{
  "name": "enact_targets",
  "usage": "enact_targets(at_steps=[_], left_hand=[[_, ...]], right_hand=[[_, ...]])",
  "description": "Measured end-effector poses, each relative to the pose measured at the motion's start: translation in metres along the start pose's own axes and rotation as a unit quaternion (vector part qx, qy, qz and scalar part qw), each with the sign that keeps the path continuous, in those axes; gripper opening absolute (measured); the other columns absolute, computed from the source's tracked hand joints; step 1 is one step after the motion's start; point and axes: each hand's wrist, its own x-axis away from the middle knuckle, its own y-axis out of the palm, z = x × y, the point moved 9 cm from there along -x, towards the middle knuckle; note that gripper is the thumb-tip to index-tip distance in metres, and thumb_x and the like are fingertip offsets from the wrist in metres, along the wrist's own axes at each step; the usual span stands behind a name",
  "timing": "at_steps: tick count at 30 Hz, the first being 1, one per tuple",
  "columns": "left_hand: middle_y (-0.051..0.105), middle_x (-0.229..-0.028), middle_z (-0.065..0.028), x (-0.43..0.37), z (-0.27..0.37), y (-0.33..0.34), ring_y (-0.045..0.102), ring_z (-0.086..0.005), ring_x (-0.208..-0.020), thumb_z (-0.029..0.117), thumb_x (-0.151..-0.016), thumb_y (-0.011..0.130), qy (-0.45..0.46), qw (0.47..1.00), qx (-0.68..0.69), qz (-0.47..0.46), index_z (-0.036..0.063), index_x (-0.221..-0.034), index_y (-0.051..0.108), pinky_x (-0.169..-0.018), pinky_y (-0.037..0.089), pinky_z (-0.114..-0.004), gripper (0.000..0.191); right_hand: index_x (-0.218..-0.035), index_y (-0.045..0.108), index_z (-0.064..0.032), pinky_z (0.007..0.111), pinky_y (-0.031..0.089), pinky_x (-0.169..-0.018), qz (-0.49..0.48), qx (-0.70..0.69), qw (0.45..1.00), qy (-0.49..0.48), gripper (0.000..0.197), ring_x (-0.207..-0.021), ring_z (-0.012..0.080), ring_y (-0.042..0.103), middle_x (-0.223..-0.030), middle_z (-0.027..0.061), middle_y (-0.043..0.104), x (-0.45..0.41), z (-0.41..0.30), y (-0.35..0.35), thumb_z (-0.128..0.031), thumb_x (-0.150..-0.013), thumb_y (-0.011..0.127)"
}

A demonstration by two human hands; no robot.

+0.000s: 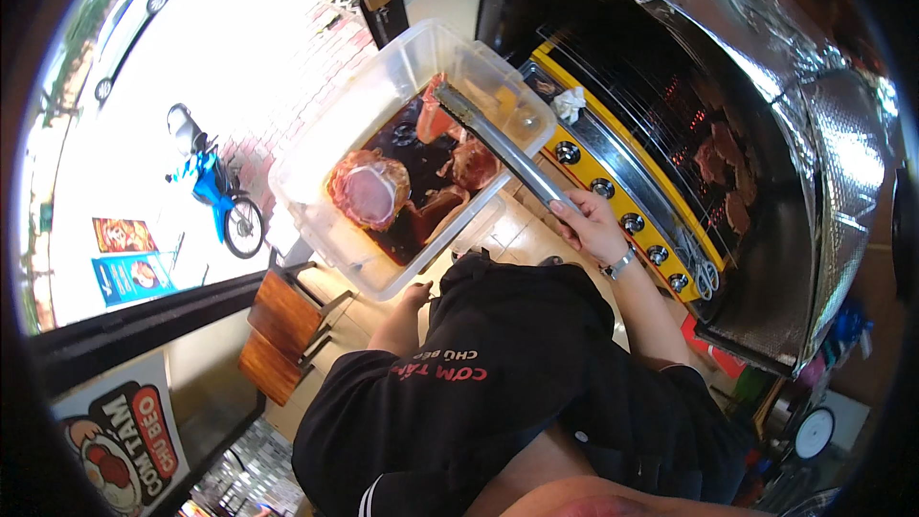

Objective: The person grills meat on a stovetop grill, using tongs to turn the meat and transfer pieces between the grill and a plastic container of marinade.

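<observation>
My right hand (592, 222), with a wristwatch on the wrist, grips a pair of long metal tongs (513, 158) by the handle. The tongs reach across a translucent plastic tub (301, 194), their tips beside a strip of raw meat (434, 115). Dark marinade (402, 133) covers part of the tub's bottom. At the tub's left lies a round slab of meat (370, 190), and more pieces of meat (474, 165) sit near the middle. My left hand (415, 296) is low by the tub's near edge; its fingers are partly hidden, so its grip is unclear.
To the right stands a yellow gas grill (617, 190) with several knobs, glowing red inside. Pieces of meat (721, 154) lie on its grate. Scissors (703, 276) and crumpled tissue (569, 104) rest along its front. A foil-covered hood (836, 158) encloses it. Wooden stools (283, 316) stand left.
</observation>
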Motion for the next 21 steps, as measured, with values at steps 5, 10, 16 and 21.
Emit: enact_targets(at_steps=[5, 10, 16, 21], left_hand=[[0.062, -0.087, -0.01, 0.023, 0.032, -0.001, 0.061, -0.0195, -0.071, 0.046, -0.08, 0.054, -0.003, 0.999, -0.041, -0.014, 0.0009, -0.104, 0.054, -0.052, 0.045, -0.03, 0.051], [0.061, -0.094, -0.01, 0.002, 0.009, 0.015, 0.061, -0.0178, -0.069, 0.046, -0.081, 0.053, -0.018, 0.998, 0.028, -0.053, 0.0033, -0.107, 0.051, -0.048, 0.042, -0.029, 0.05], [0.061, -0.089, -0.0086, 0.035, 0.065, 0.046, 0.058, -0.0176, -0.064, 0.042, -0.082, 0.053, 0.021, 0.998, -0.039, -0.033, 0.0039, -0.102, 0.053, -0.049, 0.042, -0.03, 0.044], [0.062, -0.079, -0.0087, 0.06, 0.098, 0.075, 0.055, -0.0169, -0.059, 0.039, -0.083, 0.052, -0.002, 0.997, 0.064, -0.029, 0.0022, -0.096, 0.056, -0.05, 0.044, -0.032, 0.039]], right_hand=[[-0.083, 0.055, -0.0018, 0.017, 0.026, -0.033, 0.012, -0.078, 0.996, -0.035, 0.024, -0.037, 0.0037, 0.035, -0.051, -0.0007, 0.045, 0.017, -0.001, -0.031, -0.026, -0.086, 0.053], [-0.083, 0.055, -0.0017, 0.017, 0.025, -0.033, 0.07, -0.137, 0.985, -0.08, 0.026, -0.037, 0.0042, 0.034, -0.051, 0.0003, 0.045, 0.059, -0.029, -0.1, -0.028, -0.086, 0.053], [-0.078, 0.056, -0.0044, 0.018, 0.024, -0.034, 0.26, -0.117, 0.953, -0.103, 0.023, -0.037, 0.0034, 0.035, -0.051, -0.0014, 0.046, 0.136, -0.01, -0.251, -0.027, -0.085, 0.055], [-0.073, 0.056, -0.0057, 0.018, 0.025, -0.033, 0.399, -0.002, 0.914, -0.076, 0.026, -0.037, 0.0032, 0.037, -0.047, -0.0038, 0.042, 0.163, 0.016, -0.363, -0.031, -0.082, 0.059]])
